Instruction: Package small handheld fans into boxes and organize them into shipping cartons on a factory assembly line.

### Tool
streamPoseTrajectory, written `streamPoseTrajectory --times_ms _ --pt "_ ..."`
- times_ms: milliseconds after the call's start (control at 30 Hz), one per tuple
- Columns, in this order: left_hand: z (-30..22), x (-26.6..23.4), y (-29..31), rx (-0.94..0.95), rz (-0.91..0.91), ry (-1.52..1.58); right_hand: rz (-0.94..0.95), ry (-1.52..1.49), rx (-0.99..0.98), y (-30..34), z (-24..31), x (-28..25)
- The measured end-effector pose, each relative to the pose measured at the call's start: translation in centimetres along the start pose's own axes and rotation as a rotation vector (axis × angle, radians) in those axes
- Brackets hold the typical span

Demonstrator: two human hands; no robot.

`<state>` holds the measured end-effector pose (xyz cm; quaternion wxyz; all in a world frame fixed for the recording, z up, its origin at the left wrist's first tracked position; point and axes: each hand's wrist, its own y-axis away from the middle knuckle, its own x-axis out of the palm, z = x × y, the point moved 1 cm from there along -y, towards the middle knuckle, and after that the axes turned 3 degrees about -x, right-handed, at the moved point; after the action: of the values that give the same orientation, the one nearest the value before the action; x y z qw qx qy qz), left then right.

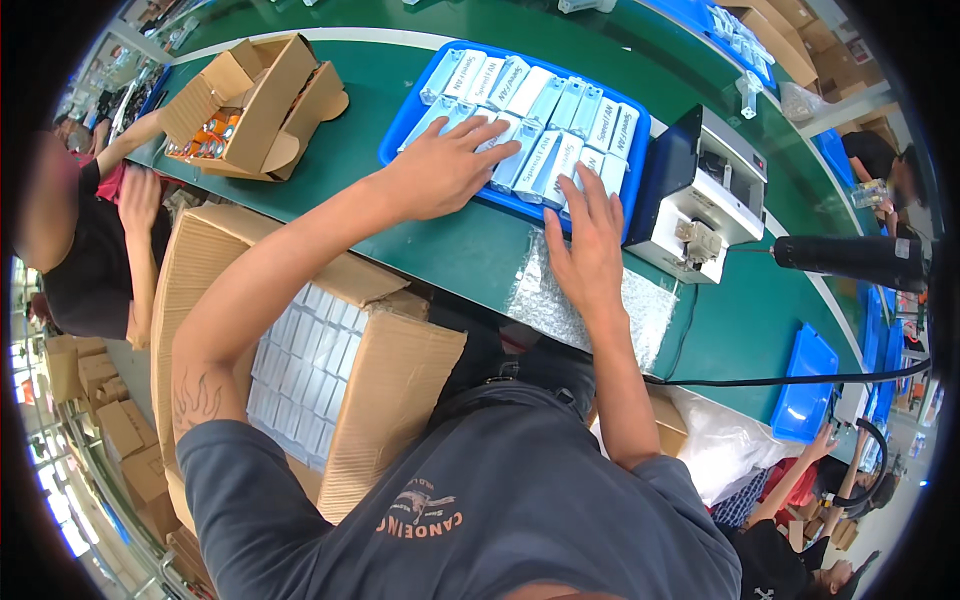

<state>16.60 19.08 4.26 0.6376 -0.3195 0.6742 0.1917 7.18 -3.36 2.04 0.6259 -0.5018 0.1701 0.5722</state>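
A blue plastic tray [403, 122] stands on the green bench, filled with rows of slim white and light-blue boxes [540, 165] lying side by side. My left hand [450, 168] reaches over the tray's left part, fingers spread across the tops of the boxes. At the near right side, my right hand [590, 240] has its fingertips on boxes by the tray's front edge, thumb held apart. Neither hand is closed round anything. Parts of the boxes under my fingers are hidden.
Left of me, an open cardboard carton [400, 385] holds many similar boxes. A smaller carton [255, 115] with orange items stands at the far left. Right of the tray are a white-and-black machine [690, 195], bubble wrap [645, 310] and a black cylindrical tool [850, 260]. Co-workers are on both sides.
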Motion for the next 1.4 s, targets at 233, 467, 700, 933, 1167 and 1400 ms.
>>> streamPoseTrajectory --times_ms 233,467,700,933,1167,1400 --pt "0.8 -0.6 2.2 -0.277 -0.017 -0.059 -0.008 0.003 -0.050 0.5 -0.6 0.4" --pt "-0.1 -2.2 1.6 -0.279 -0.005 -0.039 -0.003 0.032 -0.035 0.5 -0.9 0.4" --pt "4.9 -0.9 -1.8 -0.594 0.016 0.159 -0.004 0.036 -0.047 0.5 -0.8 0.5" --pt "4.6 -2.1 -1.1 -0.637 0.057 0.195 -0.028 -0.002 -0.057 0.4 -1.0 0.5" --pt "5.0 -4.3 -0.9 -0.402 -0.069 0.097 -0.039 -0.010 -0.042 0.4 -0.9 0.4" --pt "4.3 -1.8 -3.7 -0.028 -0.010 0.179 -0.030 -0.026 -0.051 0.3 -0.5 0.5"
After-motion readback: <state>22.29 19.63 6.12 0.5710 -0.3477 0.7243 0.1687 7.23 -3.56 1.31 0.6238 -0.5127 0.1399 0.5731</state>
